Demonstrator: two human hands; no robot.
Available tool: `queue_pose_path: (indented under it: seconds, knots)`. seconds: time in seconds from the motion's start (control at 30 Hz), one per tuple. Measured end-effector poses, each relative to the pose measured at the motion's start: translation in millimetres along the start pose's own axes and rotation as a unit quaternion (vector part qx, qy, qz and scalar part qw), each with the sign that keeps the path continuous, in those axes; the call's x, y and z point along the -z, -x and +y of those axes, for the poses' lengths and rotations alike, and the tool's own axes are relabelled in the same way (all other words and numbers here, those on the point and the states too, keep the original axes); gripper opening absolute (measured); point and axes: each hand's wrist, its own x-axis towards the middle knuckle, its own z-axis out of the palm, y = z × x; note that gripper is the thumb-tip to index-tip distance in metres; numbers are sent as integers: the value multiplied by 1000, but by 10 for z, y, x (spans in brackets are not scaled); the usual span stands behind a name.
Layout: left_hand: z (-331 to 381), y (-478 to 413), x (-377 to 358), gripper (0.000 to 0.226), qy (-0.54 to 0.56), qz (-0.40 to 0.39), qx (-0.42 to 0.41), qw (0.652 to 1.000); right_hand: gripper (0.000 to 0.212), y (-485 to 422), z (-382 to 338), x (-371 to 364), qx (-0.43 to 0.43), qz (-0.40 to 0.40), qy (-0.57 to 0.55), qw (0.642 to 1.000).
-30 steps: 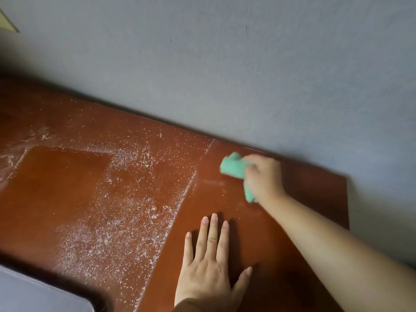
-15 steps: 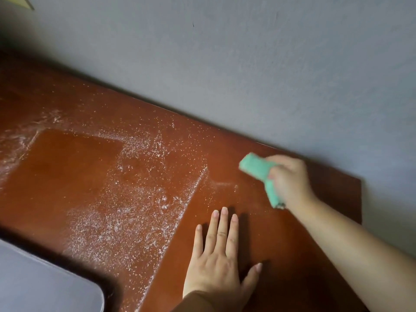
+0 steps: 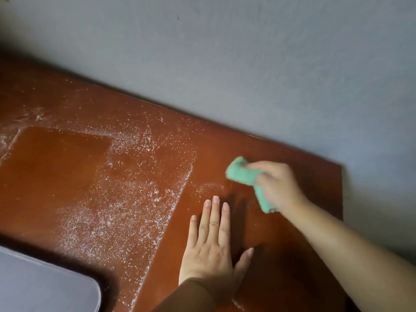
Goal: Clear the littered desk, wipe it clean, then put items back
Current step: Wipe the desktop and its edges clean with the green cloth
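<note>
Right grip [image 3: 278, 188] is out over the far right part of the desk [image 3: 63, 167], clenched round a green cloth [image 3: 242, 174]. The cloth is bunched in the fist, one end sticking out to the left past the fingers, the other out under the wrist. It is low over the wood, near the back edge by the grey wall [image 3: 247, 64]; the hand is a touch blurred.

Left grip [image 3: 211, 251] is released: palm flat on the desk, fingers straight and close together, thumb out to the right, brown sleeve [image 3: 186, 296] at the wrist.

White dust [image 3: 126, 210] lies thick over the red-brown wood to the left, stopping at a sharp diagonal line just left of that flat hand. Right of the line the wood is nearly bare, with a faint smear between fingertips and cloth. A clean rectangle sits inside the dust at far left. A grey rounded thing [image 3: 45, 289] shows at the lower left corner.
</note>
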Motion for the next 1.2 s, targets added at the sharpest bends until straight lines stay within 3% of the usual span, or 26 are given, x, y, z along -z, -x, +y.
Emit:
queue_pose_path:
  seconds: [0.07,0.1,0.17,0.23,0.33,0.43,0.5,0.57,0.67,0.77,0.83,1.0,1.13,1.2]
  knots:
    - [2,-6,-19,87,7,2,-3,1000,49,112,166,340,-83,168,-22,982]
    - [9,-4,-14,87,13,-5,-4,1000,52,197,255,386,-112,207,40,971]
    - [9,5,-5,88,27,-18,-3,999,53,357,378,214,-111,209,187,953]
    - [-18,0,37,89,43,-31,3,999,51,412,325,-186,-63,219,237,944]
    - [-65,43,154,81,112,-31,-4,993,50,375,-8,-709,-15,186,227,956]
    - [-231,36,392,72,278,44,43,958,47,407,-303,-929,20,35,110,993]
    - [-468,-195,669,68,306,75,73,946,48,432,-441,-744,8,14,44,999]
    - [-758,-580,949,64,250,56,45,966,49,315,-481,-413,10,66,47,997]
    - [-996,-1255,1192,76,114,-29,-93,989,46,-37,-451,-65,37,117,215,969]
    - [-899,-1756,1116,85,28,-157,-191,968,47,-360,-488,-181,54,82,326,940]
    - [-826,-1969,964,70,-4,-202,-208,957,51,-503,-508,-324,78,72,357,928]
    - [-786,-2261,697,26,-12,-211,-181,961,38,-573,-390,-494,58,62,374,924]
    - [-727,-2309,732,23,-41,-196,-207,958,46,-571,-404,-376,48,-21,352,934]
    - [-731,-2273,743,29,-44,-200,-215,955,58,-548,-449,-349,47,-62,394,916]
